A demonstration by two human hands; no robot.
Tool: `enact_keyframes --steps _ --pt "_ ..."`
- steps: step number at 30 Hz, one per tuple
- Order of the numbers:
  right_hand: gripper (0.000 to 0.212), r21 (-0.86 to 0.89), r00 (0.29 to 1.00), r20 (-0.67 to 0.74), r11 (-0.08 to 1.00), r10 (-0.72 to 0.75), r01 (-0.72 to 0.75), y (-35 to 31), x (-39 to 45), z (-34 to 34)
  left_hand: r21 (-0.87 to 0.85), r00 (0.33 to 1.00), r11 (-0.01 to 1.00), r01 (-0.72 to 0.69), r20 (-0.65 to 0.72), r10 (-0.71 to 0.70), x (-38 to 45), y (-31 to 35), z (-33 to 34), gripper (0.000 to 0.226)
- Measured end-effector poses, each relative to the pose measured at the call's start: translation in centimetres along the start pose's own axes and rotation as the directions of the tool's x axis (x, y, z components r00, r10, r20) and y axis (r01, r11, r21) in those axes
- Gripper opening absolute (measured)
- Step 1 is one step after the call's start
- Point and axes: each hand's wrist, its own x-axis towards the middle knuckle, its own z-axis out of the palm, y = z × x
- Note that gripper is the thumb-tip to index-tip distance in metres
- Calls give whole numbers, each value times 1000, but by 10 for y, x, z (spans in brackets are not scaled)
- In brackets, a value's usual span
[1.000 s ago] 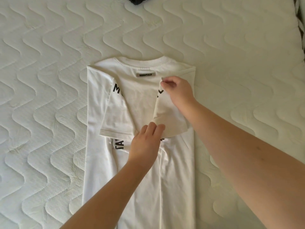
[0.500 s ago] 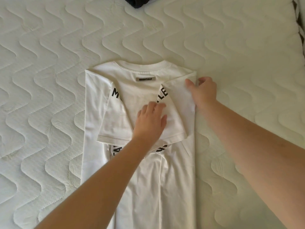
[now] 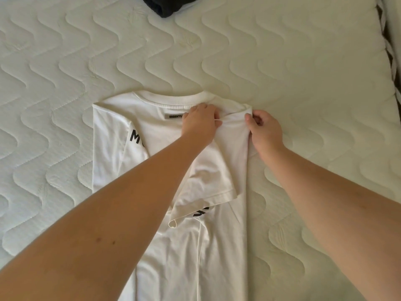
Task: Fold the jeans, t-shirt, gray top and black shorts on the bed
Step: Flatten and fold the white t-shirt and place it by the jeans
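The white t-shirt point(image 3: 165, 166) lies flat on the quilted bed point(image 3: 86, 61), a little left of the middle of the view. Its collar is at the far end and its body runs toward the near edge, where it goes out of the picture. So its long axis goes from far to near, almost in line with the person's arms. Both side panels are already turned in over the back, and the right sleeve lies on top, with its hem loose and a bit curled near the middle.

Both hands are at the far right corner of the shirt, just below the collar. The left hand point(image 3: 198, 124) reaches across the shirt and rests on the cloth beside the grey label; its fingers seem to hold a small ridge of fabric, but I cannot tell this for sure. The right hand point(image 3: 263, 131) is at the right fold edge, its fingers curled and pinching the shoulder corner. The two hands are near each other but apart.

I judge that the shoulder is being squared. The next fold probably goes along the long axis, so the hem at the near end matters.

A dark garment point(image 3: 167, 5) lies at the far edge, well apart.
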Motion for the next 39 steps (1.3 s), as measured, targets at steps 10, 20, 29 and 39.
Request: enact_keyframes --steps 10,20,29,39 --pt "34 -115 996 32 991 79 -75 -8 12 0 -2 990 997 75 122 -74 10 6 -9 9" --pt "30 -95 992 99 993 81 -71 -2 14 -7 33 991 993 110 -77 -108 37 0 -37 45" --pt "20 193 972 152 959 179 -207 -6 20 -11 -213 995 977 22 96 -2 57 -7 -62 12" --pt "11 279 958 201 925 205 -257 -3 25 -15 91 990 994 -69 126 57 64 4 -46 21"
